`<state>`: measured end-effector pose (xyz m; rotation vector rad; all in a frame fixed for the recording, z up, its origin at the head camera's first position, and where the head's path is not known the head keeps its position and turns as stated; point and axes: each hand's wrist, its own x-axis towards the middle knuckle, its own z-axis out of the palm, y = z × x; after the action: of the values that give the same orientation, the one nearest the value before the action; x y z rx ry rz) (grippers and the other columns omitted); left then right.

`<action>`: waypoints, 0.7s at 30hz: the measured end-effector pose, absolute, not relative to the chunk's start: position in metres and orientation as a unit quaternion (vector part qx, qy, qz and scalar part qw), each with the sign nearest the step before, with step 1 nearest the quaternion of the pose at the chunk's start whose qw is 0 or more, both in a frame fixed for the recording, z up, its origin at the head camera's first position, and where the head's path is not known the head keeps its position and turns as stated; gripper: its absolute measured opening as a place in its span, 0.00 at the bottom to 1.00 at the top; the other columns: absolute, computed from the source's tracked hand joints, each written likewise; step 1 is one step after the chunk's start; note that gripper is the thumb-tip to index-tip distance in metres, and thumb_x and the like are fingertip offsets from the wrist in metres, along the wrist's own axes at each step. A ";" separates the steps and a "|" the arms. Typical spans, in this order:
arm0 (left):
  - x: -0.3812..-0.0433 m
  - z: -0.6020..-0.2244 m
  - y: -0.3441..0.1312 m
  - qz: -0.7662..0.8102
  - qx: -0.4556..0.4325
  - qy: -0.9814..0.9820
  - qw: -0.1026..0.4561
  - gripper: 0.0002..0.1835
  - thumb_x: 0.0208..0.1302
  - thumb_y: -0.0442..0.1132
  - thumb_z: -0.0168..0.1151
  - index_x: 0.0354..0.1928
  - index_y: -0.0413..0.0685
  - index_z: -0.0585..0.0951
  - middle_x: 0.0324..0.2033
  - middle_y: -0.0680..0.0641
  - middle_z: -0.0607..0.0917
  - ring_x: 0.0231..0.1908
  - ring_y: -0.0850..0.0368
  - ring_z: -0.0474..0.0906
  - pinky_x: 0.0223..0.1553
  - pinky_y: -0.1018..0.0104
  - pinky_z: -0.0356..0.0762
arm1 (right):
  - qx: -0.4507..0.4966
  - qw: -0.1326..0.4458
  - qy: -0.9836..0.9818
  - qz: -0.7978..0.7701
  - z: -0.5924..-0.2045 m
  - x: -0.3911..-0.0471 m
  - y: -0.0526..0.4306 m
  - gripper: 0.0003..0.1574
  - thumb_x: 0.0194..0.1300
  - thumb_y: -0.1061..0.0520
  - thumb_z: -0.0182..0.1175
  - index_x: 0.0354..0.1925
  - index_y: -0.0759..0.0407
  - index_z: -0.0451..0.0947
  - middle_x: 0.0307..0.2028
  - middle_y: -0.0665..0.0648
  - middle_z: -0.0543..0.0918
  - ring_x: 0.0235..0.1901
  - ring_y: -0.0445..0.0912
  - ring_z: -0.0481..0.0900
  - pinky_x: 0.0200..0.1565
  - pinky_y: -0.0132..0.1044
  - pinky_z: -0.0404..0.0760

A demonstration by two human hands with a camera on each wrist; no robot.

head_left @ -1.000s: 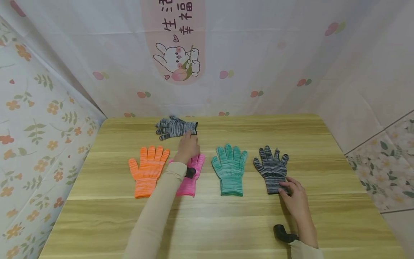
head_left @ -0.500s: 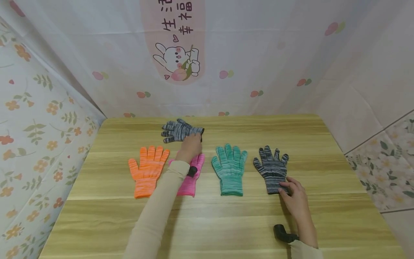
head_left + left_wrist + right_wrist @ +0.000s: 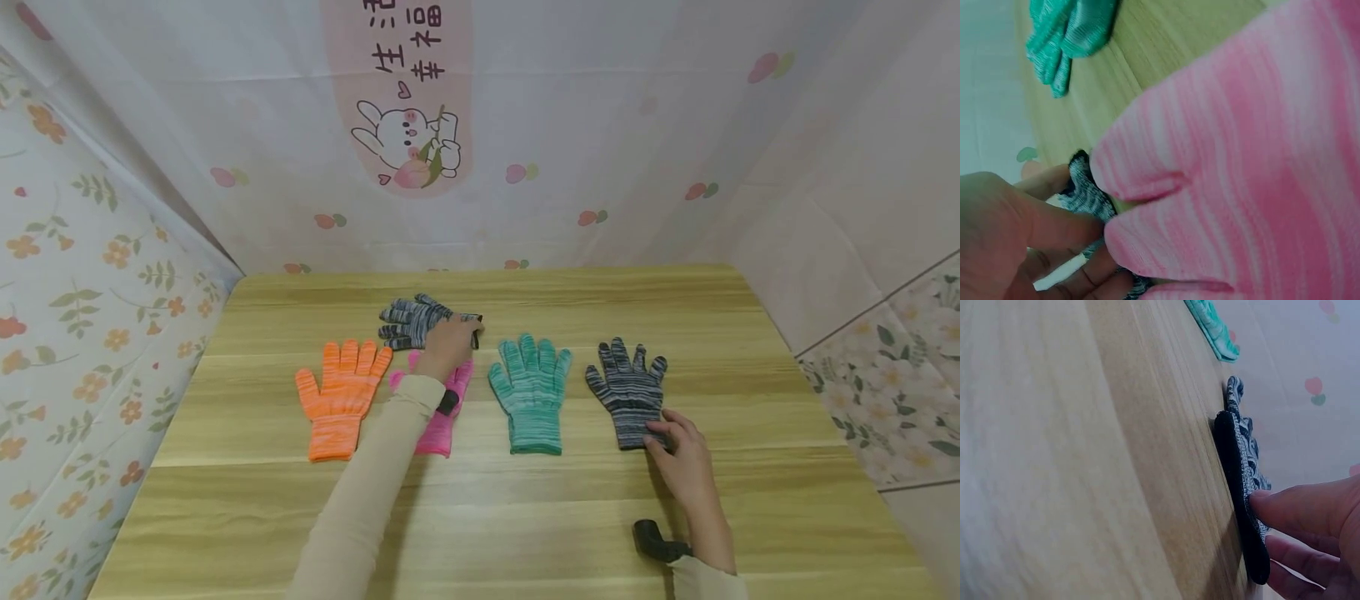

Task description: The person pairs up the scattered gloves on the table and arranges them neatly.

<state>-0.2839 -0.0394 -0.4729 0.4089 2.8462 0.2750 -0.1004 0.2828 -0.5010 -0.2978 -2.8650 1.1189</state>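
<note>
In the head view, my left hand (image 3: 447, 343) grips the cuff end of a black-and-grey striped knit glove (image 3: 408, 321), which lies sideways at the back with its fingers to the left. The left wrist view shows thumb and fingers around its dark-edged cuff (image 3: 1088, 190). A pink glove (image 3: 437, 435) lies under my left forearm, partly hidden; its fingers reach close to that cuff. My right hand (image 3: 684, 458) pinches the lower right corner of a second black-and-grey striped glove (image 3: 632, 396); the right wrist view shows its black cuff edge (image 3: 1235, 462) flat near the table.
An orange glove (image 3: 339, 400) lies left of the pink one, and a teal glove (image 3: 532, 396) lies between the pink and right-hand striped gloves. All rest on a wood-grain table (image 3: 487, 533). A printed white curtain (image 3: 600, 125) hangs along its back edge.
My left hand has drawn the back striped glove toward me and to the right, so its fingers now lie just above the pink glove. My right hand has stayed in place.
</note>
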 end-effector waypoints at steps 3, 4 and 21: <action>-0.286 -0.475 -0.039 0.099 0.147 0.977 0.115 0.21 0.62 0.33 0.57 0.56 0.60 0.75 0.55 0.42 0.74 0.43 0.45 0.76 0.31 0.58 0.76 | -0.094 0.034 -0.925 0.367 -0.503 -0.100 0.283 0.17 0.62 0.64 0.56 0.47 0.75 0.74 0.61 0.74 0.63 0.61 0.70 0.56 0.59 0.64 0.56; -0.286 -0.475 -0.039 0.098 0.149 0.977 0.114 0.20 0.61 0.32 0.58 0.55 0.59 0.75 0.53 0.43 0.74 0.41 0.46 0.76 0.29 0.59 0.75 | -0.094 0.036 -0.924 0.370 -0.504 -0.100 0.283 0.17 0.62 0.64 0.55 0.47 0.75 0.74 0.61 0.73 0.63 0.61 0.70 0.56 0.59 0.64 0.55; -0.308 -0.463 -0.047 0.079 0.237 0.966 -0.067 0.07 0.64 0.27 0.52 0.35 0.47 0.73 0.63 0.44 0.69 0.66 0.43 0.58 0.67 0.51 0.57 | -0.109 0.015 -0.923 0.368 -0.500 -0.101 0.283 0.18 0.63 0.64 0.56 0.49 0.74 0.74 0.63 0.72 0.62 0.63 0.69 0.55 0.59 0.64 0.55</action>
<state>-0.3083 -0.0470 -0.4625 0.7790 3.1706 0.2603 -0.1010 0.2825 -0.5003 -0.3402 -2.8730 1.1458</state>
